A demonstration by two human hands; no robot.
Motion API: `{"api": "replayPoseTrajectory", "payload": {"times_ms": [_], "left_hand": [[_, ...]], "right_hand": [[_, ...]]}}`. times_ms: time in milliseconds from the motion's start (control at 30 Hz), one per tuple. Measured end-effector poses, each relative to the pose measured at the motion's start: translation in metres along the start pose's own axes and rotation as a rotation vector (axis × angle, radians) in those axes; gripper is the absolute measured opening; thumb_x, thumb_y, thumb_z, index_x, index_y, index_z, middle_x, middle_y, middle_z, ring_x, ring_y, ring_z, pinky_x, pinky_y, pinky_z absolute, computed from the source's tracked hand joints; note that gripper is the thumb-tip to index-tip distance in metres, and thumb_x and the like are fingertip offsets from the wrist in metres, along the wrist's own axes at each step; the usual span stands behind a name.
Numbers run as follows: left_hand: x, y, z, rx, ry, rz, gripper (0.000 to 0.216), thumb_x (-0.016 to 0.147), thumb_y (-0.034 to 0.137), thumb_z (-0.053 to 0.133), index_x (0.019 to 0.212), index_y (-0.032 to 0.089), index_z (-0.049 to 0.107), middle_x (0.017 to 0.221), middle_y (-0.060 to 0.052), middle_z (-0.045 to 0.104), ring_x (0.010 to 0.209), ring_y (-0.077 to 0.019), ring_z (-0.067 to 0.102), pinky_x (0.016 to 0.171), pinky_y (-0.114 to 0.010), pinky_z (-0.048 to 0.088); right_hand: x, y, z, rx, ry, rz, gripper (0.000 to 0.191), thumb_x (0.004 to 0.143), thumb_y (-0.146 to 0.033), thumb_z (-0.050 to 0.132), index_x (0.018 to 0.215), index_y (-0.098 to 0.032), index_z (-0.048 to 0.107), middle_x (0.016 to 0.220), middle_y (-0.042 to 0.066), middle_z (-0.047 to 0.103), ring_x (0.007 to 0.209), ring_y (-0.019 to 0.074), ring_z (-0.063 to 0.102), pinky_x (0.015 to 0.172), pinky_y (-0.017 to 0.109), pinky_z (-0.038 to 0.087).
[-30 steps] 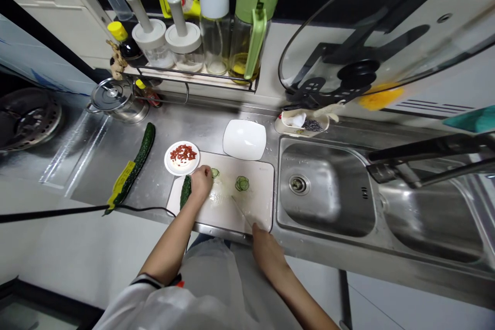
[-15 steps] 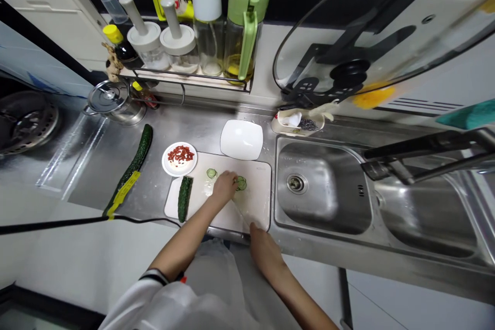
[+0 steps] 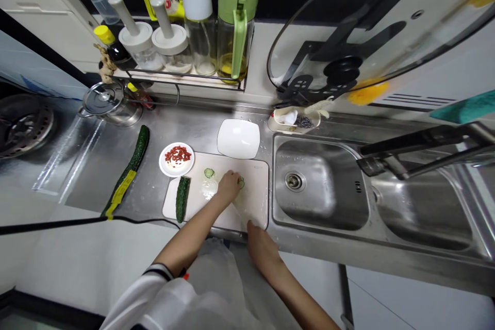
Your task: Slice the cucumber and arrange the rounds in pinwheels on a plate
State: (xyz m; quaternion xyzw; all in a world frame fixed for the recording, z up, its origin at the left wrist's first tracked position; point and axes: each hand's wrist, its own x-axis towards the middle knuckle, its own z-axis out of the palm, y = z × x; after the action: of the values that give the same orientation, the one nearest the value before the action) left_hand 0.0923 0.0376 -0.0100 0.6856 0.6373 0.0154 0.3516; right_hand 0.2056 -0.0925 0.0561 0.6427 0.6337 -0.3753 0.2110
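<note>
My left hand (image 3: pixel 229 186) rests on the white cutting board (image 3: pixel 255 201), its fingers bunched over a small pile of cucumber slices (image 3: pixel 241 182), mostly hidden beneath them. A lone slice (image 3: pixel 209 172) lies just to the left. The cut cucumber half (image 3: pixel 181 198) lies loose at the board's left end. My right hand (image 3: pixel 262 247) is at the board's near edge, closed round the handle of a knife (image 3: pixel 240 210) whose thin blade lies on the board.
A saucer of red bits (image 3: pixel 176 159), an empty white square dish (image 3: pixel 238 138) and a whole cucumber with a yellow label (image 3: pixel 129 169) lie on the steel counter. The sink (image 3: pixel 320 185) is to the right; a bottle rack (image 3: pixel 181 67) and small pot (image 3: pixel 105 100) stand behind.
My left hand let go of the cucumber half and moved right across the board onto the sliced pile. The right hand with the knife stayed put.
</note>
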Motion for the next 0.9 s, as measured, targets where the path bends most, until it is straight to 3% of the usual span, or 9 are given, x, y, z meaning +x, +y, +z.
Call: {"api": "replayPoseTrajectory", "payload": {"times_ms": [267,567,767,900], "left_hand": [[0.006,0.0,-0.001,0.008,-0.078,0.001,0.024,0.076,0.014,0.051,0.098,0.018,0.06,0.096,-0.007,0.062,0.089,-0.018,0.056,0.078,-0.027,0.042],[0.006,-0.004,-0.007,-0.002,-0.087,0.024,0.018,0.076,0.018,0.05,0.08,0.02,0.067,0.084,-0.004,0.067,0.078,-0.016,0.058,0.07,-0.024,0.041],[-0.005,-0.036,-0.012,-0.136,0.008,0.029,0.015,0.076,0.017,0.051,0.075,0.018,0.065,0.075,-0.002,0.066,0.07,-0.0132,0.057,0.065,-0.022,0.038],[-0.018,-0.061,-0.014,-0.197,0.075,-0.075,0.016,0.075,0.015,0.05,0.072,0.018,0.065,0.072,-0.001,0.066,0.067,-0.0119,0.057,0.063,-0.021,0.037]], "right_hand": [[0.001,0.0,-0.002,-0.015,-0.02,0.005,0.042,0.083,0.001,0.025,0.111,-0.011,0.053,0.099,0.016,0.066,0.093,0.0216,0.064,0.072,0.027,0.047],[0.002,-0.001,-0.004,-0.029,-0.022,0.005,0.044,0.081,0.003,0.025,0.113,-0.011,0.053,0.097,0.015,0.067,0.092,0.022,0.064,0.07,0.026,0.047],[0.002,0.006,0.0,-0.054,-0.006,-0.032,0.042,0.08,0.004,0.028,0.11,-0.011,0.054,0.095,0.015,0.067,0.092,0.0222,0.064,0.069,0.026,0.046],[0.001,0.011,0.0,-0.064,-0.003,-0.054,0.04,0.079,0.003,0.03,0.108,-0.013,0.054,0.092,0.014,0.067,0.091,0.0218,0.064,0.068,0.026,0.045]]}}
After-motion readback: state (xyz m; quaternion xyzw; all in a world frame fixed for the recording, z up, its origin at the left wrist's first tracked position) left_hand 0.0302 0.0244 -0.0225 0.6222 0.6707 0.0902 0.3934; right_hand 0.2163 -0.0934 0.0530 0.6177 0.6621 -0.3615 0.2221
